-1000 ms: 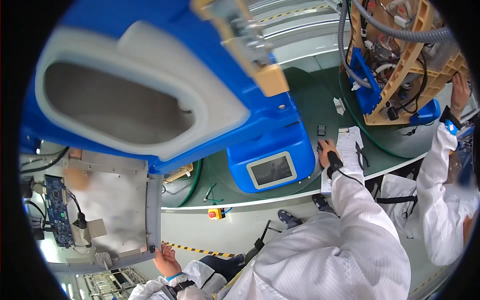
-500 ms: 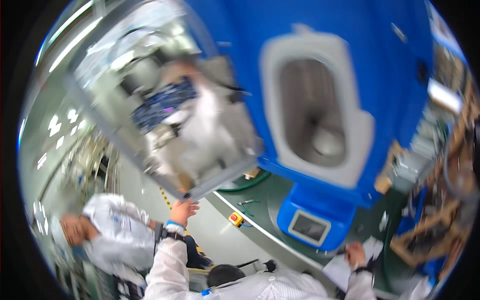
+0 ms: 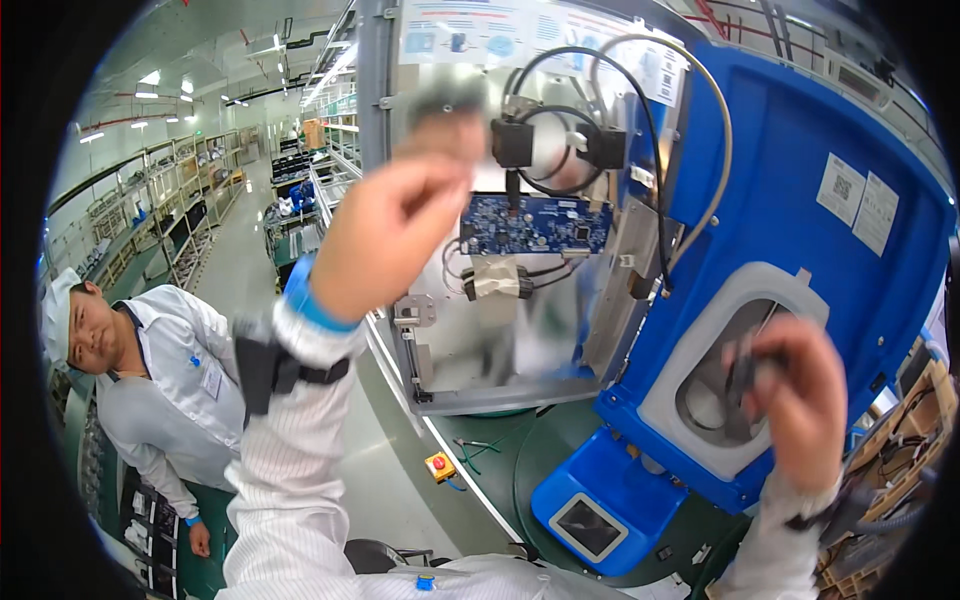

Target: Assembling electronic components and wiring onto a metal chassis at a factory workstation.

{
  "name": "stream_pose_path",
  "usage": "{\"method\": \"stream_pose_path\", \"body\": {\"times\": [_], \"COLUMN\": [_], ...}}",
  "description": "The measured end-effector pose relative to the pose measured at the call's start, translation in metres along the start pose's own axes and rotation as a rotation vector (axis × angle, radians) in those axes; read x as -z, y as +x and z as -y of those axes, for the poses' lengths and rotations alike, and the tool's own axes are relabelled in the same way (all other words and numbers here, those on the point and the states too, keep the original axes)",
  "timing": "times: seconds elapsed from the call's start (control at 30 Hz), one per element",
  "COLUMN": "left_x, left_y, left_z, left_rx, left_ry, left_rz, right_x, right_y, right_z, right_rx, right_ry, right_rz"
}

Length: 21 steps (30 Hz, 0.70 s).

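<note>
My left hand [image 3: 390, 235] is raised in front of a shiny metal panel [image 3: 450, 350], beside a blue circuit board [image 3: 535, 224]. Its fingers are curled together; what they hold, if anything, is hidden. Above them is a blurred dark patch, perhaps a reflection. Black connector blocks [image 3: 512, 143] and looping black cables [image 3: 640, 95] sit over the board. My right hand [image 3: 805, 400] grips a small dark object [image 3: 742, 385], too smeared to name. It is in front of the grey-rimmed oval opening [image 3: 690, 345] of a blue housing [image 3: 780, 170].
A blue unit with a small screen [image 3: 590, 527] stands on the green bench [image 3: 500, 480]. Green-handled pliers [image 3: 478, 452] and a yellow box with a red button [image 3: 439, 466] lie near its edge. A co-worker in white [image 3: 170, 370] is at the left. Wooden racks [image 3: 905, 440] stand right.
My left hand has left the panel frame's lower corner and risen beside the board. My right hand has lifted from the bench, now with a dark object. The view has shifted.
</note>
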<state>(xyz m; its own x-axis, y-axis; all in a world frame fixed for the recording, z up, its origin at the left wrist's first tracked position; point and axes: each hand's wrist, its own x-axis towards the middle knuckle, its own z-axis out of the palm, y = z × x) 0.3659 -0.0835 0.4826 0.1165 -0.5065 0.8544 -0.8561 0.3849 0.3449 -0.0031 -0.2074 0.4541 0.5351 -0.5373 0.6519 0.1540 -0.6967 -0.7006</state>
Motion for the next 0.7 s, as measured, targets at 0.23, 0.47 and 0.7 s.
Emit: {"method": "stream_pose_path", "body": {"times": [0.23, 0.47, 0.7], "left_x": [-0.037, -0.040, -0.033], "left_y": [0.110, 0.111, 0.109], "left_z": [-0.001, 0.017, 0.023], "left_rx": [-0.622, -0.553, -0.520], "left_ry": [0.521, 0.307, 0.212], "left_rz": [-0.143, -0.141, -0.085], "right_x": [-0.059, -0.081, -0.093], "right_y": [0.196, 0.244, 0.235], "right_z": [0.050, 0.037, 0.037], "right_rx": [0.456, 0.357, -0.118], "right_ry": [-0.461, -0.596, 0.081], "right_rz": [0.015, 0.206, 0.384]}}
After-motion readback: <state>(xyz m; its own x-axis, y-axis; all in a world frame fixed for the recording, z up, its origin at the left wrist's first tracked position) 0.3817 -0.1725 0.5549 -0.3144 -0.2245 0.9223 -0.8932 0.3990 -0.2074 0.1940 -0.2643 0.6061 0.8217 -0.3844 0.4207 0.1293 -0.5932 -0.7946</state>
